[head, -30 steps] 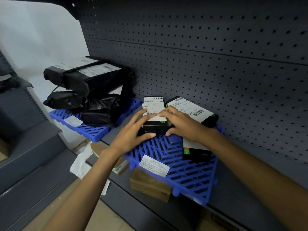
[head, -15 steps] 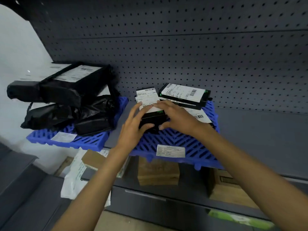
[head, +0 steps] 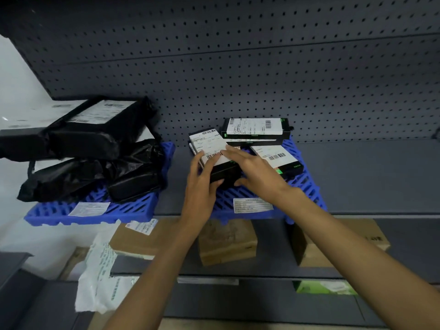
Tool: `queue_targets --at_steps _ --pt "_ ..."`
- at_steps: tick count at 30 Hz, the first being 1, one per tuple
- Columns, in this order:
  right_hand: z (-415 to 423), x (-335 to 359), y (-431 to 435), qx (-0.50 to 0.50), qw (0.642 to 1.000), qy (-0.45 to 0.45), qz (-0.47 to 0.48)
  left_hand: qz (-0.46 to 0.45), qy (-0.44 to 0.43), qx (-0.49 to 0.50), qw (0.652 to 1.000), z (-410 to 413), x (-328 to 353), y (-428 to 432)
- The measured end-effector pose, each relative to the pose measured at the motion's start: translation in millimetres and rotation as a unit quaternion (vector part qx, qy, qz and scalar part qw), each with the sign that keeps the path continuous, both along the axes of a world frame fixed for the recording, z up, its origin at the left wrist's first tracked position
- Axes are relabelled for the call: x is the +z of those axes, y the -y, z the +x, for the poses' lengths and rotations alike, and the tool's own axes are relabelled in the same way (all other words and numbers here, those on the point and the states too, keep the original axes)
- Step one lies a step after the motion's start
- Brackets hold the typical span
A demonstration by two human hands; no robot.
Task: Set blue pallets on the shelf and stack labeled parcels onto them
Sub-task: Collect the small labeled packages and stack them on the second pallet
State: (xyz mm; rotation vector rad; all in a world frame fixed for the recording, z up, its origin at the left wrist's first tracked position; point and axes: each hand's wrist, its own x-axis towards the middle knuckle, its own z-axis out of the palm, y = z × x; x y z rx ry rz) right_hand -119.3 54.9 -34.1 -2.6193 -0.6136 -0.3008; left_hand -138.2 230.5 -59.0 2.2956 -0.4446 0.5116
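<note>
Two blue pallets lie on the grey shelf (head: 357, 177). The left pallet (head: 133, 208) carries several black bagged parcels (head: 95, 148) with white labels. The right pallet (head: 307, 184) bears black labeled boxes: one at the back (head: 254, 128), one at the right (head: 278, 158), and a front box (head: 212, 148) lying on another box. My left hand (head: 202, 184) grips the front box's left side. My right hand (head: 257, 170) rests on its right side, fingers spread over the label.
A perforated grey back panel (head: 238, 67) rises behind the shelf. On the lower shelf sit brown cardboard boxes (head: 226, 241) (head: 333, 241) and a white plastic mailer (head: 100, 277). A white label (head: 252, 204) is stuck on the right pallet's front edge.
The camera swung to face the shelf squarely. Both hands stayed on the front box, shifting it slightly on the right pallet.
</note>
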Motion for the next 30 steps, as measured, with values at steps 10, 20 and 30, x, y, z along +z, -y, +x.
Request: queue_targets --at_steps 10,20,30 --pt "-5 -3 7 -0.045 0.996 0.005 0.071 -0.003 -0.015 -0.121 0.993 27 6 -12" --pt "-2 -2 3 -0.099 0.994 0.039 -0.013 0.014 -0.057 -0.164 0.985 43 8 -16" --pt "19 -3 6 -0.003 0.999 0.015 0.05 -0.019 -0.008 -0.053 0.998 27 -2 -5"
